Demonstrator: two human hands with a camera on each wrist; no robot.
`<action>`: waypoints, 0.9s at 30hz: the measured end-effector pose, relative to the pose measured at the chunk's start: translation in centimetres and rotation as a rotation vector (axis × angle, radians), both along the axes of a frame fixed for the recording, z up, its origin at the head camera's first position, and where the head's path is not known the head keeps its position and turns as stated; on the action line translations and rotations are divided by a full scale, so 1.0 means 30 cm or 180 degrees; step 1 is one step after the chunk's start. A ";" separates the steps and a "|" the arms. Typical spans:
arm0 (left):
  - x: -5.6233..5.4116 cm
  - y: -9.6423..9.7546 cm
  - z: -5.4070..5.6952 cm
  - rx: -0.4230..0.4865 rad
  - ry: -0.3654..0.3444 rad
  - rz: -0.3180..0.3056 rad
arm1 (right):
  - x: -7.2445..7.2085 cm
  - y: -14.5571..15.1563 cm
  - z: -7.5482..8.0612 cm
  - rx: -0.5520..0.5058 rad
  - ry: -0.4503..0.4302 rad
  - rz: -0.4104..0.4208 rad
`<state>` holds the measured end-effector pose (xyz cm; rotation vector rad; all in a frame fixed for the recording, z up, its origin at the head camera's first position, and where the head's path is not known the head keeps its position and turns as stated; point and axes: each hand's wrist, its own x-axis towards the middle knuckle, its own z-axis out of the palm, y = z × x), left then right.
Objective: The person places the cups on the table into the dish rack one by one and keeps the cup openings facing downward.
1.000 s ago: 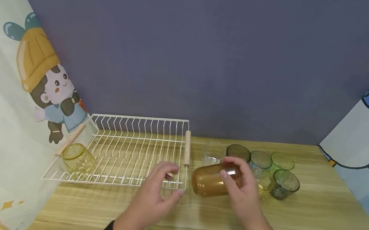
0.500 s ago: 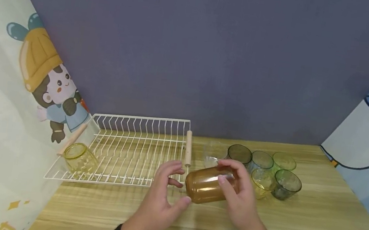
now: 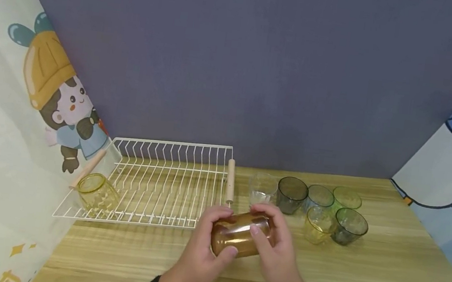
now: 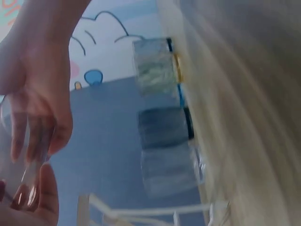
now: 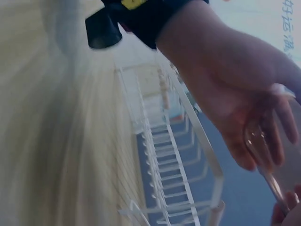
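Observation:
An amber glass tumbler [image 3: 242, 232] lies on its side in midair over the front of the table, held between both hands. My left hand [image 3: 206, 247] grips its left end, thumb in front and fingers behind. At the other end, my right hand [image 3: 278, 246] holds it with the thumb along the near side. In the left wrist view, the right hand [image 4: 42, 89] shows its fingers through the see-through glass [image 4: 16, 155]. From the right wrist camera, the left hand [image 5: 240, 94] appears wrapped round the tumbler [image 5: 277, 165].
A white wire dish rack [image 3: 156, 189] with wooden handles stands at left, a yellow glass [image 3: 97, 195] tilted in its corner. To the right are a clear glass [image 3: 262, 190], a dark glass [image 3: 292, 196], a green glass [image 3: 347, 199] and several others. A dark panel [image 3: 243, 68] rises behind.
The right hand has brought the amber tumbler left and toward the body. My left hand has moved right and closed round its left end. The rack and standing glasses stay put.

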<state>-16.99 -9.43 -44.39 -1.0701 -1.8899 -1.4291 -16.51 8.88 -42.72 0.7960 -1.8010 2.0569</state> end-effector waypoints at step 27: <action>0.029 0.004 -0.006 0.0357 -0.0279 0.0091 | -0.004 -0.035 -0.040 -0.0093 0.0848 0.0028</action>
